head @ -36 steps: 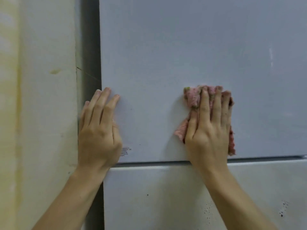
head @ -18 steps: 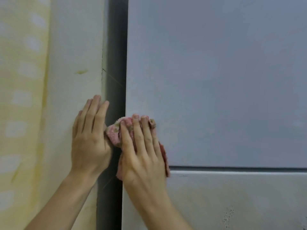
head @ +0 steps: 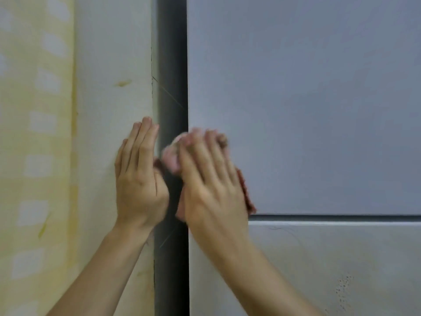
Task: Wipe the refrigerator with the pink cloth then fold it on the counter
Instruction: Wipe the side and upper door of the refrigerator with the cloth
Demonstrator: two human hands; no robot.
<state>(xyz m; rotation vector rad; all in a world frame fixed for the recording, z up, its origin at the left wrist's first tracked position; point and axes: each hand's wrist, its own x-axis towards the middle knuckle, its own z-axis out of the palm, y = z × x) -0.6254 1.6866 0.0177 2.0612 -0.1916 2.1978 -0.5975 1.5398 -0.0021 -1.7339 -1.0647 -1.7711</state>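
We see the grey refrigerator (head: 307, 110) at 3 o'clock and the pale wall (head: 109, 65) at 9. Our right hand (head: 211, 185), fingers flat, presses the pink cloth (head: 170, 156), still at the door's left edge. Our left hand (head: 139, 179) lies flat on the wall, holding nothing.

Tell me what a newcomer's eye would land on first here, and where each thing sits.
The blurred right hand at centre draws the eye first, pressing a pink cloth against the left edge of the grey refrigerator door. Just left of it, the left hand lies flat on the cream wall, across a dark vertical gap. Dark specks dot the lower door at bottom right.
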